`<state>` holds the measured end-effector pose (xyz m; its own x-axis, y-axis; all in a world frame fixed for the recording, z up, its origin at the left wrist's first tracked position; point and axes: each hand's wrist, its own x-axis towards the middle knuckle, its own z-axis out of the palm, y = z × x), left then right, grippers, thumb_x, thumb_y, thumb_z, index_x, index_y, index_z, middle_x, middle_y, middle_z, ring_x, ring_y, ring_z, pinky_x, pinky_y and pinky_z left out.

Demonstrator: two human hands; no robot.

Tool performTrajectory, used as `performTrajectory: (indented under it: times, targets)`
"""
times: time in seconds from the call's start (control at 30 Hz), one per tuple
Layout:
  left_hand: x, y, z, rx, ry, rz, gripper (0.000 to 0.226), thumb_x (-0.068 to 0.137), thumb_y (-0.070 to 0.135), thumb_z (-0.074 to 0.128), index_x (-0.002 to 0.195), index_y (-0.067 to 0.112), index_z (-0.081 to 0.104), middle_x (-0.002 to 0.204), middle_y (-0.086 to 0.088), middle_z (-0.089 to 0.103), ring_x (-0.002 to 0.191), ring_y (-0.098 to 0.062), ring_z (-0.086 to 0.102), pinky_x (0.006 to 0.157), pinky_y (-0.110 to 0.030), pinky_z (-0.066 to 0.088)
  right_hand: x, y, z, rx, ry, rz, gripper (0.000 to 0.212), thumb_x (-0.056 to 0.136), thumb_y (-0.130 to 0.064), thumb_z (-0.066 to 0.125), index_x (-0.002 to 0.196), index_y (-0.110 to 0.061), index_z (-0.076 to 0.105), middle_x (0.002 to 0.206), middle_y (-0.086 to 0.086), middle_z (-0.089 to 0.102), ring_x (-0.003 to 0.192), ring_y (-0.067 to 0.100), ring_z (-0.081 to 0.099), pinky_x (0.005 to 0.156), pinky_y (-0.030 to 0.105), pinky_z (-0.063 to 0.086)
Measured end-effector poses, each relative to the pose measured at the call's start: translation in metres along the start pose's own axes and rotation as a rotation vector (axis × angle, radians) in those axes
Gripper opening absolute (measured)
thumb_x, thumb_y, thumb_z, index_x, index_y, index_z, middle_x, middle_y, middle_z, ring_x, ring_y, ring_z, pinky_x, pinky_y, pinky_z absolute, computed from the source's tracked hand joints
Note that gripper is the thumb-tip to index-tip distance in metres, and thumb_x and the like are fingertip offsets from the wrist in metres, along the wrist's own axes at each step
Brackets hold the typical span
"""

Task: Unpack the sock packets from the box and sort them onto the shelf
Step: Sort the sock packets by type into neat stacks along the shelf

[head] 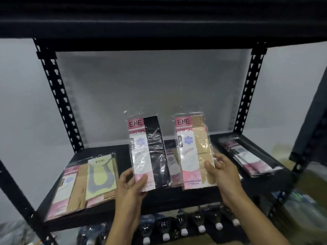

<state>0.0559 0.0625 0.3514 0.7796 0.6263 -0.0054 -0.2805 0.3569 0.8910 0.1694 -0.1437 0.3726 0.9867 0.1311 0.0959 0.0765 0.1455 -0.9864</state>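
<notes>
Head view, only one available. Left hand point(131, 183) pinches the bottom end of the black sock packet point(150, 152), thumb on the front, other fingers curled behind. Right hand point(221, 167) grips the beige sock packet point(194, 151) at its lower right edge, thumb across the front. Both packets are upright and side by side, labels facing the camera and apart from each other, raised above the shelf board point(159, 200). Judgement: held by the low ends so the colour panels stay readable, a compare-before-sorting pose.

Piles on the board look grouped by kind. Far left lies a flat beige packet point(70, 188) with a yellow-grey packet point(100, 175) overlapping its right side. In the middle, another packet point(172, 165) lies flat, mostly hidden behind the two held ones, colour unclear. On the right, a stack of dark packets point(247, 156) lies angled near the post.

Likely step: deciding which pile each packet joins. The beige one probably matches the far-left pile and the black one the right stack, which would mean the arms crossing or one placement at a time. The film wrap looks slick, so a one-end pinch could let a packet droop or slip.

Box not identifiable in frame. The lower shelf holds dark items with white tips point(184, 230), too blurred to name.
</notes>
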Motion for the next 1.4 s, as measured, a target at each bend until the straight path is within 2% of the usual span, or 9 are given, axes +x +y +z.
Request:
performTrajectory:
  times: [0.17,0.27,0.43,0.53,0.77,0.97,1.1,1.27,1.4]
  targets:
    - [0.002,-0.001,0.01,0.056,0.01,0.001,0.037,0.087,-0.003,0.063,0.112,0.022,0.054,0.098,0.001,0.071,0.091,-0.017,0.067,0.076,-0.036,0.049,0.011,0.01,-0.01,-0.05,0.002,0.028,0.025,0.091,-0.005,0.06,0.114,-0.011,0.056,0.097,0.005,0.075,0.08,0.018,0.074,0.063,0.03,0.057]
    - [0.006,-0.004,0.015,0.094,-0.009,-0.007,0.034,0.089,-0.004,0.061,0.109,0.023,0.054,0.084,0.007,0.077,0.078,-0.01,0.072,0.075,-0.036,0.05,0.02,0.014,-0.009,-0.097,0.0,0.031,0.023,0.091,-0.006,0.059,0.112,-0.014,0.055,0.097,0.002,0.074,0.081,0.016,0.073,0.066,0.03,0.056]
    - [0.011,-0.01,0.018,0.118,-0.001,-0.015,0.033,0.09,-0.003,0.059,0.106,0.025,0.053,0.078,0.008,0.074,0.076,-0.009,0.07,0.069,-0.03,0.048,0.043,0.024,0.002,-0.214,0.023,0.053,0.02,0.091,-0.008,0.061,0.096,-0.025,0.053,0.096,-0.001,0.069,0.084,0.015,0.068,0.074,0.035,0.057]
    - [0.012,-0.011,0.016,0.124,0.017,-0.011,0.035,0.09,-0.002,0.06,0.114,0.021,0.051,0.091,0.007,0.067,0.085,-0.012,0.065,0.071,-0.032,0.048,0.064,0.038,0.017,-0.294,0.024,0.09,0.015,0.089,-0.005,0.061,0.099,-0.017,0.058,0.101,0.004,0.069,0.086,0.02,0.067,0.08,0.04,0.057]
    - [0.015,-0.018,-0.006,0.161,0.05,-0.041,0.033,0.09,0.001,0.062,0.107,0.028,0.055,0.098,0.003,0.073,0.088,-0.015,0.067,0.081,-0.037,0.048,0.098,0.067,0.051,-0.67,-0.011,0.137,0.025,0.088,-0.01,0.06,0.11,0.0,0.063,0.108,0.011,0.066,0.097,0.028,0.063,0.076,0.028,0.048]
    - [0.018,-0.02,-0.012,0.168,0.037,-0.042,0.034,0.089,0.001,0.063,0.107,0.029,0.056,0.09,0.008,0.075,0.087,-0.016,0.068,0.083,-0.04,0.048,0.094,0.085,0.056,-0.973,-0.012,0.045,0.035,0.092,-0.022,0.054,0.115,0.004,0.06,0.124,0.022,0.052,0.113,0.032,0.051,0.092,0.033,0.044]
    - [0.017,-0.025,-0.013,0.153,0.059,-0.064,0.035,0.088,0.002,0.064,0.113,0.025,0.054,0.104,-0.002,0.071,0.092,-0.02,0.065,0.088,-0.045,0.046,0.091,0.086,0.056,-0.987,-0.001,0.02,0.034,0.093,-0.022,0.051,0.112,0.005,0.061,0.125,0.022,0.048,0.116,0.032,0.047,0.095,0.033,0.042]
    - [0.013,-0.028,-0.009,0.15,0.029,-0.068,0.035,0.089,0.002,0.063,0.118,0.018,0.054,0.091,0.004,0.076,0.091,-0.018,0.067,0.088,-0.045,0.048,0.09,0.082,0.052,-0.973,-0.01,0.015,0.035,0.094,-0.023,0.05,0.115,0.003,0.06,0.13,0.023,0.045,0.121,0.034,0.042,0.098,0.037,0.04]
    - [0.013,-0.028,-0.006,0.141,0.017,-0.061,0.033,0.089,0.001,0.063,0.114,0.02,0.055,0.089,0.005,0.076,0.082,-0.012,0.071,0.078,-0.038,0.051,0.08,0.073,0.049,-0.901,0.045,-0.14,0.033,0.093,-0.027,0.052,0.117,-0.006,0.062,0.126,0.015,0.051,0.122,0.029,0.041,0.102,0.04,0.038]
